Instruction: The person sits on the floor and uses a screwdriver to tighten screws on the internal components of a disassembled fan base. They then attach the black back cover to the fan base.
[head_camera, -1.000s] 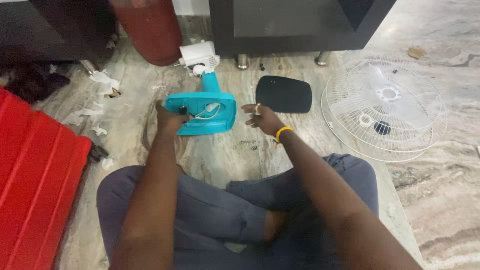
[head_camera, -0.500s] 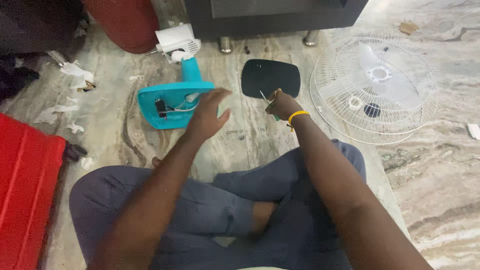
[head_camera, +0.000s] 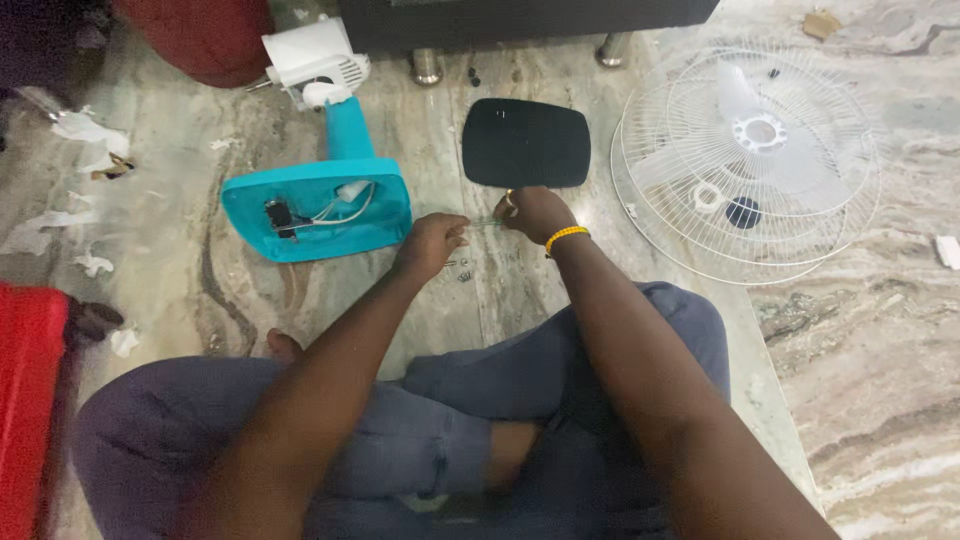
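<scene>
- Person sits cross-legged on marble floor (head_camera: 850, 330), both hands out front, close together, w/ a thin clear-handled tool, looks like a screwdriver (head_camera: 480, 222), spanning the small gap btwn them.
- Left hand (head_camera: 432, 243): fingers curled in around the near end of the screwdriver, gripping it; can't see the tip.
- Right hand (head_camera: 535, 212): fingers pinched on the other end of it; yellow band (head_camera: 565, 236) on the wrist, ring on one finger.
- Screwdriver lies roughly level, just above the floor, right btwn the two fists, touching both.
- Few small dark screws (head_camera: 460, 270) on the floor just below the left hand, not touched.
- Teal fan base (head_camera: 315, 212) lies on its side just left of the left hand, near but apart; underside open, white wires & a small dark part showing inside. Teal neck runs up to the white motor housing (head_camera: 312, 58) further back.
- Black oval cover plate (head_camera: 526, 142) flat on the floor just beyond the right hand, apart from it.
- White wire fan guard (head_camera: 745, 160) w/ blade inside, flat on the floor to the right, well apart from the hands.
- Red case (head_camera: 28, 400) at far left; scraps of white paper (head_camera: 85, 128) scattered near it.
</scene>
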